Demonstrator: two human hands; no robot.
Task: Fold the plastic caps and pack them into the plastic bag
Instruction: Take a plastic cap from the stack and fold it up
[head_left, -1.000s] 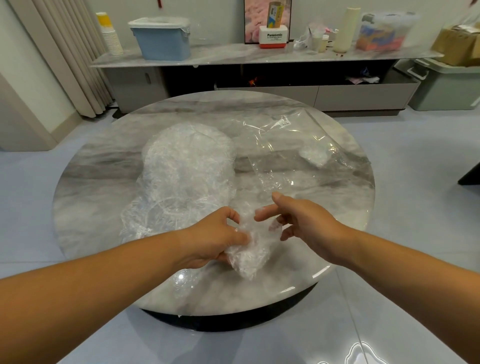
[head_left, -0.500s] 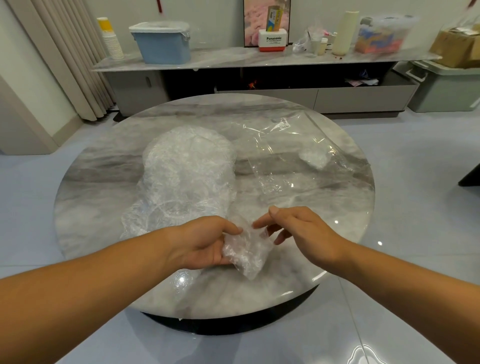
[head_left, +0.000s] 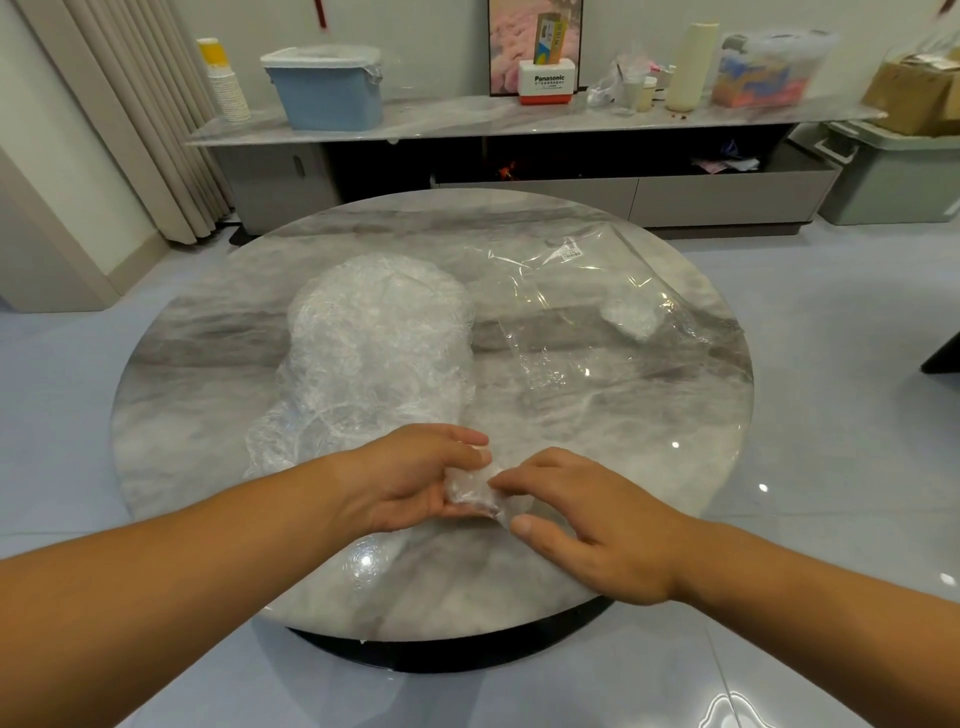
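A crumpled clear plastic cap (head_left: 470, 488) sits bunched small between my hands near the table's front edge. My left hand (head_left: 415, 480) grips it from the left with thumb and fingers curled round it. My right hand (head_left: 582, 514) covers its right side, fingertips on the plastic and thumb below. A heap of loose plastic caps (head_left: 379, 338) lies in the middle left of the table. The clear plastic bag (head_left: 587, 312) lies flat to the right, with a folded cap (head_left: 628, 317) inside it.
The round marble table (head_left: 197, 384) stands on a pale tiled floor. Behind it runs a long low cabinet (head_left: 519, 124) with a blue bin (head_left: 327, 88), paper cups and boxes on top. A curtain hangs at the left.
The cap has been pressed from a hanging bunch into a smaller wad. My right hand moved left and down onto it, closing over it beside my left hand.
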